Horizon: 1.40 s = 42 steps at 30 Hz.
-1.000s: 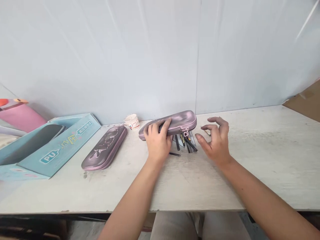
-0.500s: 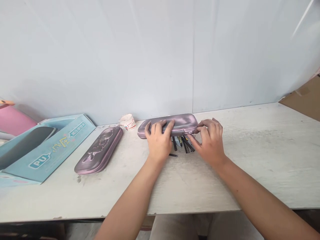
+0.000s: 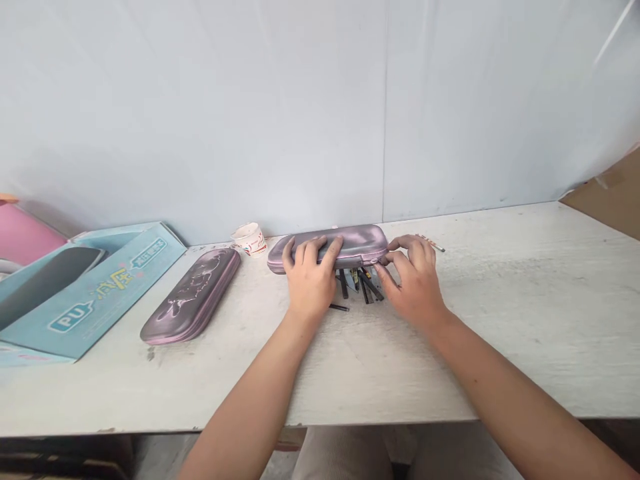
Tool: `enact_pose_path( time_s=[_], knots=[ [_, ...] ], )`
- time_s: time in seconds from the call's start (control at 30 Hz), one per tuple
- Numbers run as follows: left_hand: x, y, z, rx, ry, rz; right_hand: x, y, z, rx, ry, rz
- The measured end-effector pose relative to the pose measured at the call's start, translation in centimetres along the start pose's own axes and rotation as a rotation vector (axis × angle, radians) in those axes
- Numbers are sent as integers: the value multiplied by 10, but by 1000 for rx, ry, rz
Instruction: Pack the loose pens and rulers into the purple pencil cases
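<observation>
A shiny purple-pink pencil case (image 3: 357,240) lies closed across the back of the table. My left hand (image 3: 313,273) holds it down, fingers and thumb spread over its top and front edge. At the case's right front corner, my right hand (image 3: 413,277) pinches the zipper pull, which the fingers mostly hide. Several dark pens and similar sticks (image 3: 370,287) poke out on the table in front of the case, between my hands. Beyond my right hand, the end of a pencil (image 3: 440,248) shows.
A second purple pencil case (image 3: 193,293) with an embossed figure lies to the left. Behind it stands a white paper cup (image 3: 251,240). Farther left is an open blue box (image 3: 110,293) with a dark case inside. A brown cardboard box (image 3: 610,193) sits at the far right.
The view has shifted slightly, so most things appear a little farther left. Both hands keep their places on the case. The pencil end beyond my right hand now shows.
</observation>
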<state>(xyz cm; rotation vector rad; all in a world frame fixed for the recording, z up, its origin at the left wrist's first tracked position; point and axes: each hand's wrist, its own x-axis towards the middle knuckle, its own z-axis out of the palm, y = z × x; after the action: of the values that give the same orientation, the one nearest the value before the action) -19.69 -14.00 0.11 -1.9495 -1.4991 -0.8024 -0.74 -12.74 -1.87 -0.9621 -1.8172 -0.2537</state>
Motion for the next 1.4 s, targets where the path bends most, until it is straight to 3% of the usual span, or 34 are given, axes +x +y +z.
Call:
enact_pose_path(
  time_s=[0.2, 0.3, 0.43, 0.67, 0.83, 1.03, 1.13, 1.23, 1.3, 1.4],
  knots=[
    [-1, -5, -7, 4, 53, 17, 5, 15, -4, -2, 6, 87],
    [-2, -4, -12, -52, 81, 31, 8, 30, -7, 20, 45, 199],
    [-4, 1, -18, -216, 62, 43, 8, 46, -7, 130, 80, 366],
    [3, 6, -23, -537, 24, -58, 8, 50, 8, 384, -22, 493],
    [3, 13, -16, -929, 4, -245, 7, 46, 14, 395, -86, 510],
    [8, 25, -16, -1548, 152, -598, 3, 46, 17, 304, -87, 504],
    [8, 20, -15, -1637, 59, -782, 3, 49, 12, 306, 2, 523],
    [4, 15, -11, -1652, -186, -922, 5, 55, 4, 314, 73, 555],
    [1, 15, -8, -1662, -315, -939, 5, 60, -1, 298, 81, 576],
    [-1, 20, -6, -1704, -231, -909, 5, 68, -7, 229, 56, 565]
  ],
)
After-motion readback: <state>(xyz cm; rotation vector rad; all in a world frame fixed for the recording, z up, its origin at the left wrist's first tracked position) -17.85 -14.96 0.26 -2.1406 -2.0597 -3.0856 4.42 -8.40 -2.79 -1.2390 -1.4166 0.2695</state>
